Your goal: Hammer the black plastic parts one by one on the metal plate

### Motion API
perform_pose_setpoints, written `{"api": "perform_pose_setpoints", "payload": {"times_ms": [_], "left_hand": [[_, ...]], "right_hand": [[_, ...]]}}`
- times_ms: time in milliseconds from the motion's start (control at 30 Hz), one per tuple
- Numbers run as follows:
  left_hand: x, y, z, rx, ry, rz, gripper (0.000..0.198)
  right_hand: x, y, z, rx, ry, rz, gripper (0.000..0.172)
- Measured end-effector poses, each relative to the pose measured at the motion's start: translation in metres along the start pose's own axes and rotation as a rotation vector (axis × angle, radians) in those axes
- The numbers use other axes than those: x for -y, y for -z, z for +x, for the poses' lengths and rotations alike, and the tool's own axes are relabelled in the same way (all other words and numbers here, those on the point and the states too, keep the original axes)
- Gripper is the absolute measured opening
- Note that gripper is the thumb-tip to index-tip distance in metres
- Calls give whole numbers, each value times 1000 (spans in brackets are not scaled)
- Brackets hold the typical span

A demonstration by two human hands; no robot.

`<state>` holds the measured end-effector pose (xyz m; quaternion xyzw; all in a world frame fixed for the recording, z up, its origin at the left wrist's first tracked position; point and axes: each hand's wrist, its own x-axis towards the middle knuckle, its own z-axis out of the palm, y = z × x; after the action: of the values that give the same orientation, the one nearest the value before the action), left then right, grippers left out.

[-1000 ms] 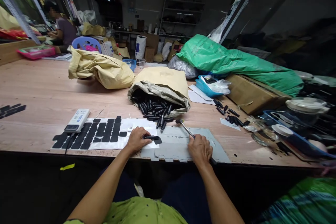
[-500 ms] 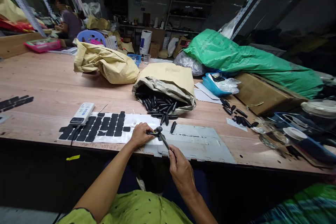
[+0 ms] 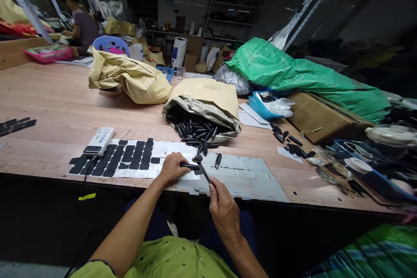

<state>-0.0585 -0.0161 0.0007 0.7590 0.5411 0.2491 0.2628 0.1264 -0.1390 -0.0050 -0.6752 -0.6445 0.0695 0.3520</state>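
Low over the front edge of the table, my left hand is closed on a slim black tubular piece pointing right. My right hand is wrapped round the metal shaft of a tool with a round black head. That head is just above the free end of the piece; whether they touch, I cannot tell. A similar loose piece lies beyond on a grey sheet. Behind it, a yellowish sack lies with its mouth toward me, several black pieces spilling out.
Left of my hands, a white device rests on a white sheet with rows of black patches. More black parts lie to the right, before a cardboard box and green sacking. A co-worker sits far left.
More of the black piece now shows at my left hand, lying nearly level under the tool's head. The loose piece on the grey sheet has shifted slightly right. The view has swung a little.
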Motion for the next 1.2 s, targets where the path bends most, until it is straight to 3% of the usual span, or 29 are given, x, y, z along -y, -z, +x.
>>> {"api": "perform_pose_setpoints", "payload": {"times_ms": [300,500,667,967,1067,1200], "left_hand": [[1,-2,-1,-28,-1,-18,9],[0,2,-1,16,-3,-7,10],[2,2,-1,26,-32,11,11],[3,5,0,50,-70,-1,26],[-5,7,-11,27,-110,-19,30],[-18,2,-57,92,-247,-165,25]], "right_hand": [[-11,-3,1,7,-27,-14,39],[-43,17,50,-130,-193,-214,33],[-81,25,89,-62,-308,-544,27],[-100,7,88,-166,-297,-590,25],[-101,8,89,-147,-308,-565,24],[-102,9,90,-143,-317,-564,24]]}}
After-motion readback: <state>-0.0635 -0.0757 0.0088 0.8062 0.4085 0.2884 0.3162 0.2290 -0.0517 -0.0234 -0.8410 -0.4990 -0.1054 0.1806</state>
